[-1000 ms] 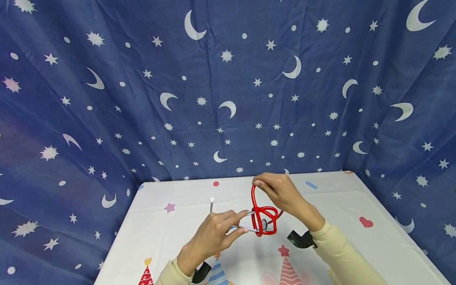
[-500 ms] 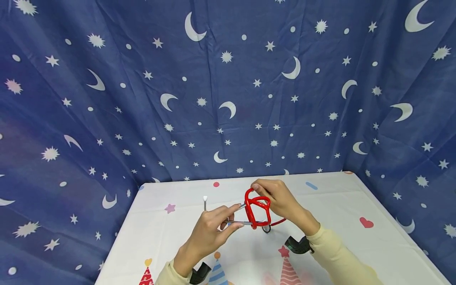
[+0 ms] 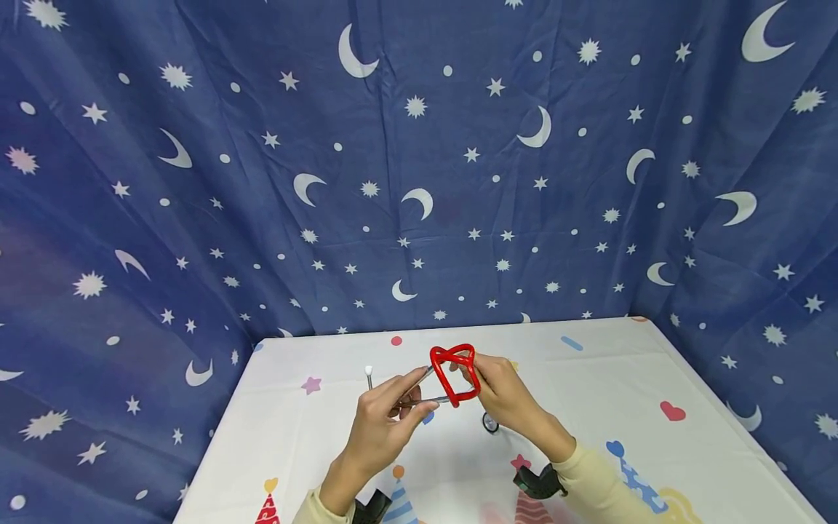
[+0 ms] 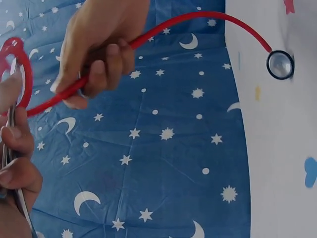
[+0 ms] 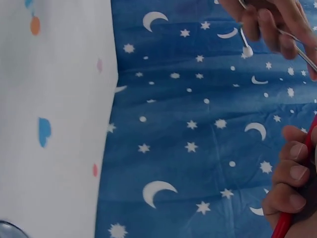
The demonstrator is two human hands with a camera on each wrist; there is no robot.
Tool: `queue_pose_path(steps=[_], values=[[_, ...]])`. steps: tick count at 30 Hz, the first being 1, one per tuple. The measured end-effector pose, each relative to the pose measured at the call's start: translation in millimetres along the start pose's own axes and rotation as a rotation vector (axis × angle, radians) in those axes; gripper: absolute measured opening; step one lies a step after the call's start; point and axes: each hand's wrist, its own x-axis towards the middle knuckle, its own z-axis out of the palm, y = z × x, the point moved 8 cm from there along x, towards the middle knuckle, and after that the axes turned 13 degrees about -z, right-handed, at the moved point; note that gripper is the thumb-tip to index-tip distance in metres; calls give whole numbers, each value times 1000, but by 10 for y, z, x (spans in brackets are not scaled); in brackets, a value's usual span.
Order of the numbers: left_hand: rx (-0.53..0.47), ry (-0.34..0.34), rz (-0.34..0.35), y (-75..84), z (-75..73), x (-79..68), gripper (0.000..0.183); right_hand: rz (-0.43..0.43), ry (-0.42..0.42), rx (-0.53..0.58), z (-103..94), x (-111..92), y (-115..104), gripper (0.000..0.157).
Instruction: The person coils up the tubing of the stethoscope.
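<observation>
One red loop (image 3: 465, 397) is apparently tightening: the newly lowered right hand (image 3: 507, 397) gripping tubing (image 4: 208, 15) beside it, left hand (image 3: 380, 433) pinching metal tubes (image 4: 25, 210).

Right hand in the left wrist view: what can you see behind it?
Blue curtain printed with white moons and stars shows around the right hand. The pattern directly behind is covered; the hand also hides part of the red tubing.

Bench (image 3: 589, 393): visible top draped in white printed cloth (image 3: 301, 437), far edge nearly straight. Printed motifs (flat, part of the fabric): mauve star (image 3: 311, 386), red heart (image 3: 672, 411), blue-striped cone hat (image 3: 400, 503), red-and-white cone hat (image 3: 268, 509).
</observation>
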Motion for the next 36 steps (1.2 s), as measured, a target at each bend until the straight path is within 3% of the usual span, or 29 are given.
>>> queue_pose_path(steps=[8,18,27,32,36], values=[[-30,39,-120,-115,-54,-26,44,28,-25,18,156,-108,-53,14],[60,113,-221,-311,-91,-22,45,41,-84,-11,206,-180,-115,17],[104,172,-183,-383,-108,-28,49,47,-99,-6,229,-254,-151,22],[112,173,-195,-403,-104,-35,48,27,-100,-17,233,-266,-171,19],[135,213,-219,-453,-168,-28,45,37,-123,10,247,-298,-176,20]])
